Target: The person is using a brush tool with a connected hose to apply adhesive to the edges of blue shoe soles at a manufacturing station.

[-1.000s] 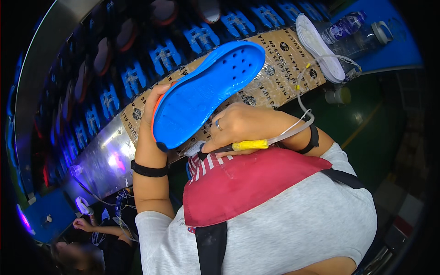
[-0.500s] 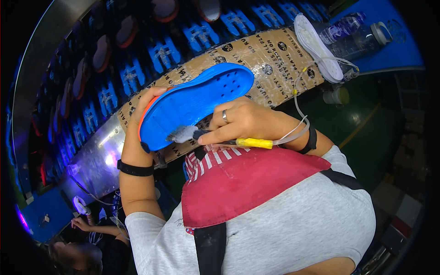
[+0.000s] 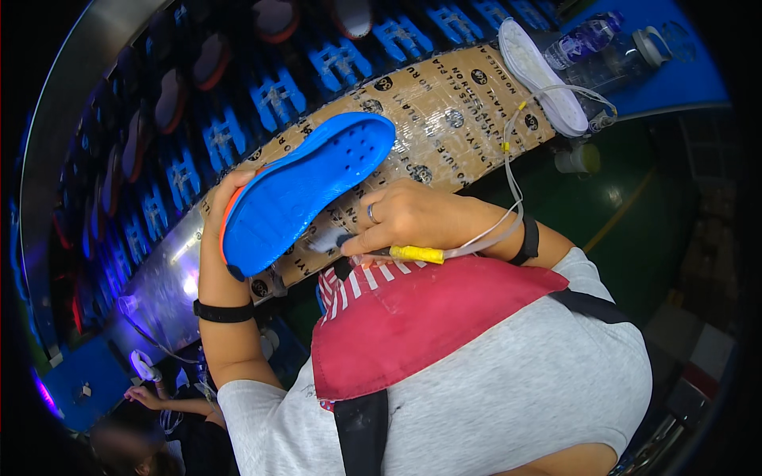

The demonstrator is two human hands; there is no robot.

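Note:
My left hand point(image 3: 228, 194) grips the heel-end side of a blue shoe sole point(image 3: 305, 190) with an orange edge. The sole is tilted, its inner face toward me, and small holes dot its toe end. In my right hand point(image 3: 409, 214) is a brush point(image 3: 327, 239) with pale bristles, close beside the sole's lower edge. Whether the bristles touch the sole I cannot tell. A yellow sleeve point(image 3: 418, 254) on the brush's handle end joins a clear hose point(image 3: 508, 214) running along my right wrist.
Below the sole runs a ledge covered with printed brown cardboard point(image 3: 432, 119). Beyond it, a rack with blue holders point(image 3: 278, 95) carries several soles. A white sole point(image 3: 544, 75) lies at the right, near bottles point(image 3: 587, 40). Another person's hand point(image 3: 143, 395) shows at lower left.
The blue sole has shifted left and slightly down with my left hand. My right hand and the brush have moved a little left, and the bristles have come away from over the sole's inner face.

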